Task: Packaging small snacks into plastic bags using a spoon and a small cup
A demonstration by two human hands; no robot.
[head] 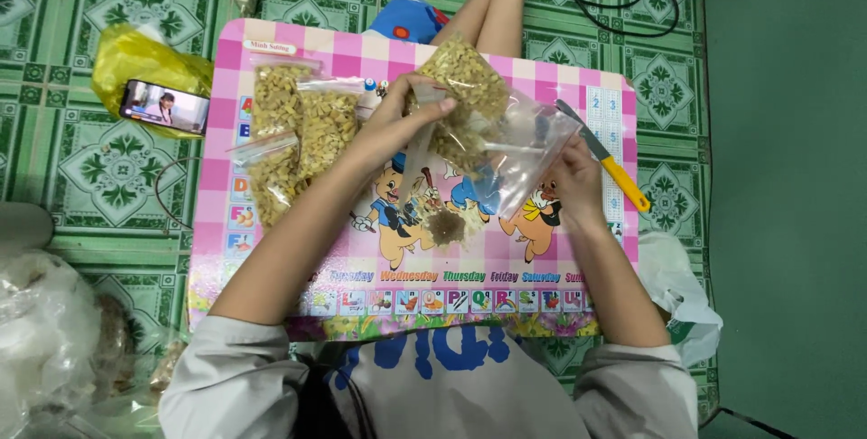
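Observation:
My left hand (402,112) grips a small clear bag packed with tan, nut-like pieces (468,87) and holds it above a pink checked cartoon table (533,263). My right hand (571,177) pinches the edge of a larger clear plastic bag (528,154) whose mouth faces the small bag. The small bag sits partly inside that larger bag. A little heap of brown crumbs (444,227) lies on the table below the hands.
Several filled clear bags (293,136) lie on the table's left part. A yellow-handled utility knife (607,161) lies at the right edge. A phone (164,107) rests on a yellow bag (135,55) on the green tiled floor. White plastic bags (45,331) sit at the left.

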